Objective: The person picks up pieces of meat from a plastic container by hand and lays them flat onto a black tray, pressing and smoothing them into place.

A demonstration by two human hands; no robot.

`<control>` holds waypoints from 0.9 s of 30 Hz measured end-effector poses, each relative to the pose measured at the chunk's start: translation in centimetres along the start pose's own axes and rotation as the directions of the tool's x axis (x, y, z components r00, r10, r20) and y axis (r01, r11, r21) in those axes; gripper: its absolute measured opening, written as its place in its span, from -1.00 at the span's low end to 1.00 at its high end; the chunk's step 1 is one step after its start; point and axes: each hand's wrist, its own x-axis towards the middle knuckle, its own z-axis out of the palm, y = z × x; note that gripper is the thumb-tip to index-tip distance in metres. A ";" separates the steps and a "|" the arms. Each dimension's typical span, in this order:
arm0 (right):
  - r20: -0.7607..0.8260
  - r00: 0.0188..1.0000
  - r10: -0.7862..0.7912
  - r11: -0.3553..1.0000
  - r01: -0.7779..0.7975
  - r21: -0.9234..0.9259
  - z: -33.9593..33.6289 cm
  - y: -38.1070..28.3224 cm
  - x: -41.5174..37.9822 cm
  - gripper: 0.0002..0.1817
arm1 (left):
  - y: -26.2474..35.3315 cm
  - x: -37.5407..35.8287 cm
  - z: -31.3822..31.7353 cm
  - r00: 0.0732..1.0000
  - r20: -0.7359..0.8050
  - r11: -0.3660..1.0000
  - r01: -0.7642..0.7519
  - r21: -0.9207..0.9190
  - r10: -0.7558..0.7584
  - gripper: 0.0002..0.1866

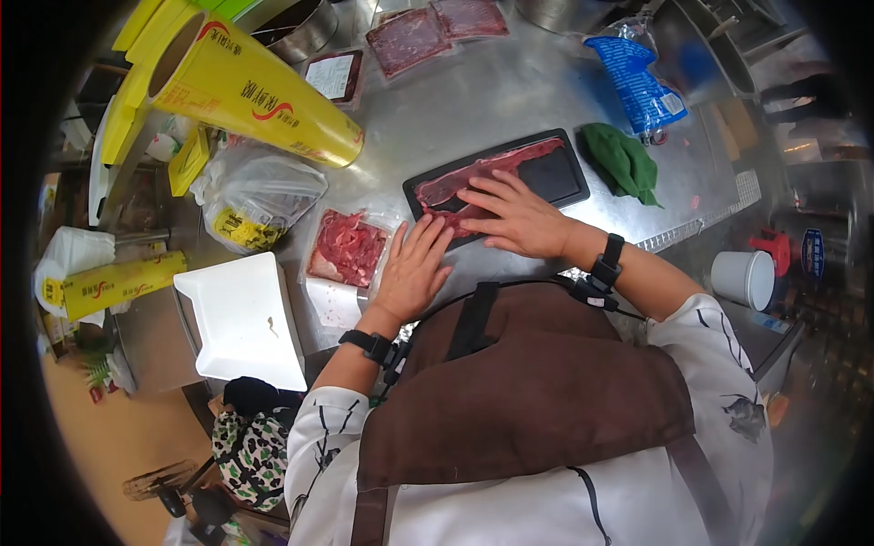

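Raw red meat (482, 173) lies in a long strip on a black tray (569, 177), with more meat at the tray's near left part. My right hand (521, 218) rests over the middle of the tray, palm down, fingers spread and touching the meat. At the tray's left end, my left hand (411, 268) lies with its fingers stretched out, the fingertips on the meat at the edge. Just left of my left hand is an opened plastic pack of sliced meat (348, 250). What lies under both palms is hidden.
A green cloth (621, 162) and a blue packet (637, 86) lie right of the tray. Flat meat packs (407, 43) sit at the back. Yellow film boxes (259, 91), a plastic bag (259, 187) and a white tray (244, 318) stand left. A white bucket (742, 278) is at right.
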 end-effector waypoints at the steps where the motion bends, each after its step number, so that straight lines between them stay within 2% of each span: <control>1: -0.005 1.000 -0.020 1.000 0.020 0.010 -0.2 -0.1 -0.3 -0.53 | -0.1 -0.1 0.0 1.000 0.019 1.000 -0.006 0.001 0.006 -0.35; 4: 0.030 0.997 -0.065 0.997 0.063 0.044 -0.6 -0.2 -1.1 -0.57 | -0.2 -0.2 0.2 0.998 0.059 1.000 -0.020 0.004 0.020 -0.35; 16: 0.013 1.000 -0.001 0.997 0.000 0.082 0.6 0.6 -1.0 -0.58 | -0.1 -0.4 0.6 0.996 0.086 1.000 -0.022 -0.022 0.024 -0.34; 22: -0.018 0.999 0.050 0.994 -0.048 0.093 0.3 0.0 -0.5 -0.47 | 0.5 0.3 0.4 0.998 0.054 0.999 -0.011 -0.031 0.013 -0.27; 24: -0.025 0.997 0.071 0.997 -0.070 0.044 0.5 0.0 -0.2 -0.43 | 0.6 0.5 0.7 0.999 0.042 1.000 0.000 0.001 0.000 -0.24; 27: 0.011 0.998 0.065 0.998 -0.064 -0.015 0.8 0.3 -0.3 -0.40 | 0.5 0.3 1.1 0.993 0.114 1.000 0.031 0.007 -0.031 -0.23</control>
